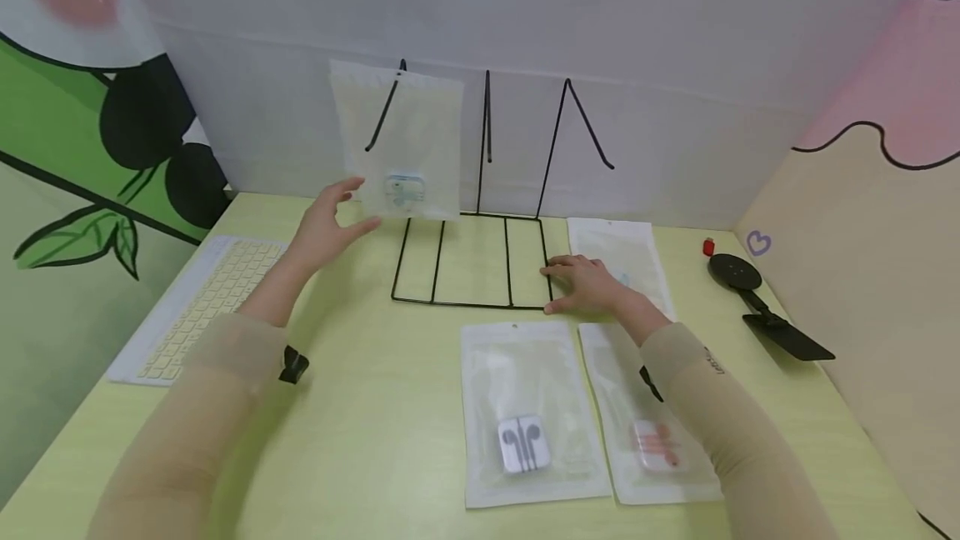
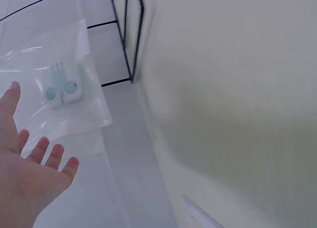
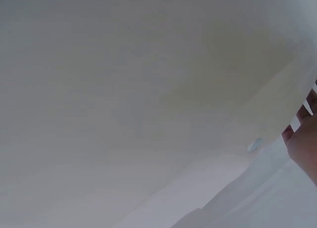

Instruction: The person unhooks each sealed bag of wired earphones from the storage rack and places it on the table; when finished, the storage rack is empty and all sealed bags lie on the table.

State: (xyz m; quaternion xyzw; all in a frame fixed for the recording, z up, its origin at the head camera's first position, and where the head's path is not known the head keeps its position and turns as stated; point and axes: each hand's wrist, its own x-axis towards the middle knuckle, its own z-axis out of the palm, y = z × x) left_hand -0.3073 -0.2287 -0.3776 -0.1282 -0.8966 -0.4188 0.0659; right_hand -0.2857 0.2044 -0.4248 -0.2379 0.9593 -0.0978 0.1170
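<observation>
Translucent rectangular plastic pouch holding pale-blue earphone set: hangs on left hook of black wire rack, long axis near upright, earphone end down. Lies just right of left grip, nearer hand; digits spread, empty. Right grip at rack's right base rail; pinching or not, cannot tell.

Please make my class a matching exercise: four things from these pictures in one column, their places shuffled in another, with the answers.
1. White keyboard
2. Right hand
3. Left hand
4. Black stand

A. Beside the hanging bag
B. Near the small red object
C. On the left side of the table
D. At the right side of the rack's base

Pairs: 1-C, 2-D, 3-A, 4-B
</observation>
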